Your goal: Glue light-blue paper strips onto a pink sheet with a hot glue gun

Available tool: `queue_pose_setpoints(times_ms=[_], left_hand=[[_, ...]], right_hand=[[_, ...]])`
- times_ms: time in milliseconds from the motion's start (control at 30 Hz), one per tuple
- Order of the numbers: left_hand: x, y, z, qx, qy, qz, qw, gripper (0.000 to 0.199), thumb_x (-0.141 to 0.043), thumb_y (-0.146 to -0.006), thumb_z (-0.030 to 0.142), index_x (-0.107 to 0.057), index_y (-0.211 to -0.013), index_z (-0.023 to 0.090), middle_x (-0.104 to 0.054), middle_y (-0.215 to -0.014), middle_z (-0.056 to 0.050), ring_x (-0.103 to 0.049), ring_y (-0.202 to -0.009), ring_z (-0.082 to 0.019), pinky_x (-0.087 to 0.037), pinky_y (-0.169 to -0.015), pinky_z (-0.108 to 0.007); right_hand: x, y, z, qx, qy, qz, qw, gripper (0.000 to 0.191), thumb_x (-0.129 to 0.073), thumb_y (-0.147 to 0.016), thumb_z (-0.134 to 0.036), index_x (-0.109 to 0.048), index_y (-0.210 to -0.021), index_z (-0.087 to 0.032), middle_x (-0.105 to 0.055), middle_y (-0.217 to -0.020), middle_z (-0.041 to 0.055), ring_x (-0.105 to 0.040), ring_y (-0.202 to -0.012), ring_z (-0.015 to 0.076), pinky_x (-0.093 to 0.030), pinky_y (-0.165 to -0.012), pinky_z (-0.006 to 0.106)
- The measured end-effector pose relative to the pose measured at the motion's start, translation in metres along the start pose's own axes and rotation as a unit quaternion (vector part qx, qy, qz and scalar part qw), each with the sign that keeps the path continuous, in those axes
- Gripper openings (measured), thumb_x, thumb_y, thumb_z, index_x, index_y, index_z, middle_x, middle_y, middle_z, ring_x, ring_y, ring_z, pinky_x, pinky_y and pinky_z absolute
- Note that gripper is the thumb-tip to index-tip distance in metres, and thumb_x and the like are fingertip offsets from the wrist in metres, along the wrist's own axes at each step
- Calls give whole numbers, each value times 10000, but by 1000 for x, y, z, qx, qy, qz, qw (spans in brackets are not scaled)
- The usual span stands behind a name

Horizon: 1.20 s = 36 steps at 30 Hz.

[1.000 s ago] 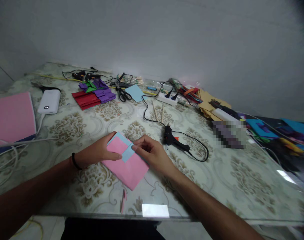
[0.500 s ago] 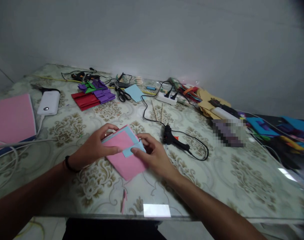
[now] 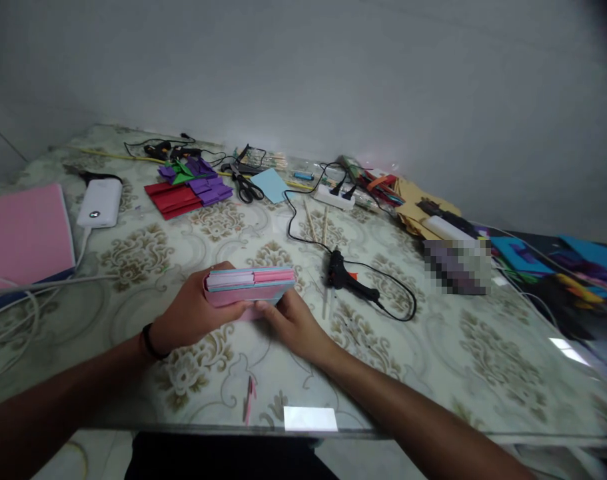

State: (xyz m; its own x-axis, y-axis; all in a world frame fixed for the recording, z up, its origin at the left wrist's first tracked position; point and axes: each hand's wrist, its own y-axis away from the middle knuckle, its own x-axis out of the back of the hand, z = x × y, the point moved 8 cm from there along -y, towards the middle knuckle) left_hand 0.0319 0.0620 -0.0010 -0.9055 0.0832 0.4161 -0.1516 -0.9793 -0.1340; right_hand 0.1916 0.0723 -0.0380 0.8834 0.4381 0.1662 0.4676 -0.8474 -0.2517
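Here, well left of the black glue gun (image 3: pixel 350 280), a pink sheet (image 3: pixel 20 230) on the patterned worktop (image 3: pixel 433 367). Less far left of the gun, a white power bank (image 3: pixel 100 202). Red folded paper (image 3: pixel 170 202) left of and beyond it. Left hand (image 3: pixel 189 310) grasping the left end of the pink-and-blue paper packet (image 3: pixel 250 291), thumb along its near face. Packet just left of the gun, tilted up, layered edges showing. Right hand (image 3: pixel 296 323), left of and nearer than the gun, gripping the packet's lower right part, thumb in front. White power strip (image 3: pixel 334 197) beyond the gun.
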Motion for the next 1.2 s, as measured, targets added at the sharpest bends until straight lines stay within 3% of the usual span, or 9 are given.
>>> queue_pose_setpoints(times_ms=[200, 433, 633, 767, 867, 1000, 1100, 1200], left_hand=[[0, 0, -1, -18, -12, 13, 1000, 116, -741, -796, 235, -696, -899, 209, -727, -795, 29, -678, -763, -181, -561, -690, -265], [-5, -1, 3, -55, -14, -10, 998, 141, -708, -804, 192, -696, -944, 181, -754, -848, -14, -698, -795, -196, -589, -758, -301], [-3, -2, 3, -52, -17, -15, 998, 108, -699, -803, 180, -684, -910, 173, -733, -845, -5, -680, -810, -183, -563, -758, -287], [0, -2, 4, -51, -44, -32, 997, 128, -708, -815, 161, -663, -935, 172, -704, -850, 3, -667, -820, -176, -531, -730, -273], [6, 0, 17, -120, -52, -35, 991, 153, -754, -821, 171, -678, -953, 182, -681, -877, 3, -652, -789, -160, -508, -711, -275], [11, 10, 38, -255, -58, -37, 965, 103, -692, -925, 241, -708, -1022, 213, -688, -929, -40, -669, -865, -198, -534, -757, -330], [14, 17, 45, -292, -68, -15, 954, 140, -594, -1018, 299, -711, -1013, 222, -689, -943, -64, -675, -899, -217, -559, -787, -360], [14, 22, 49, -307, -75, 5, 949, 166, -559, -1048, 246, -719, -1005, 228, -696, -950, -51, -680, -901, -200, -567, -811, -344]], right_hand=[[-1, 0, -6, 18, 63, -21, 998, 464, -507, -1068, -538, -519, -1383, -199, -633, -1383, 136, -591, -1282, 267, -449, -1149, 455], [-3, -1, -16, 37, 107, -52, 992, 423, -483, -1089, -442, -518, -1421, -183, -593, -1446, 155, -565, -1338, 267, -433, -1175, 474], [-2, -3, -24, 60, 121, -101, 986, 303, -503, -1084, -380, -669, -1253, -191, -713, -1288, 113, -645, -1241, 257, -495, -1100, 442], [3, -2, -23, 72, 156, -81, 982, 292, -550, -1068, -427, -716, -1151, -200, -764, -1127, 96, -694, -1121, 261, -550, -991, 415], [8, -1, -33, 135, 168, -54, 975, 290, -544, -1072, -437, -720, -1121, -211, -764, -1091, 107, -701, -1049, 253, -563, -937, 408], [11, 2, -52, 233, 159, -43, 958, 289, -510, -1091, -391, -673, -1267, -229, -764, -1180, 119, -695, -1105, 251, -550, -976, 438], [11, 5, -60, 276, 189, -42, 942, 310, -493, -1101, -390, -638, -1335, -248, -768, -1204, 109, -694, -1146, 260, -545, -998, 469], [12, 8, -63, 288, 213, -39, 933, 307, -488, -1107, -368, -630, -1356, -259, -767, -1230, 100, -683, -1172, 255, -547, -1001, 468]])
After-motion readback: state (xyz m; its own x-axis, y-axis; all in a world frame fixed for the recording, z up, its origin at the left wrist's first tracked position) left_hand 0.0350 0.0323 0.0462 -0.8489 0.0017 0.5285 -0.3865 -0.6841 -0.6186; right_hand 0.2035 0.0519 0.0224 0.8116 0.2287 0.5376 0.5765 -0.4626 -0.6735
